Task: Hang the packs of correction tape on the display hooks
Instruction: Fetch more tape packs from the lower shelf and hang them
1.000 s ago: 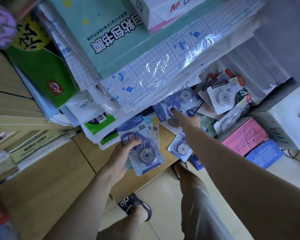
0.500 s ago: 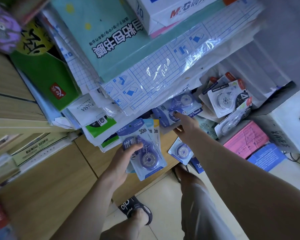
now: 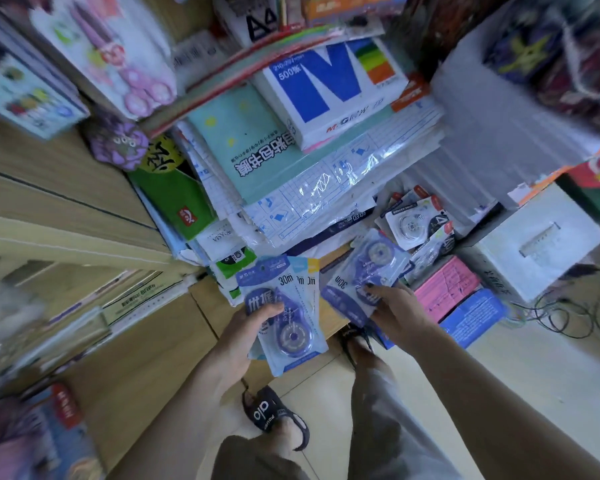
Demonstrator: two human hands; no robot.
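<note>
Tape packs [image 3: 284, 317] fanned, gripped in left hand [image 3: 243, 337]; single pack [image 3: 361, 282] pinched in right hand [image 3: 399, 317]. Tile floor [image 3: 499, 375] at 4 o'clock. Paper ream [image 3: 329, 88] at 12, topping stacked shelf.

Pale floor tiles [image 3: 499, 393] meet a low wooden cabinet [image 3: 136, 358]. Stacked stationery crowds the shelf [image 3: 329, 261] above, in soft daylight.
</note>
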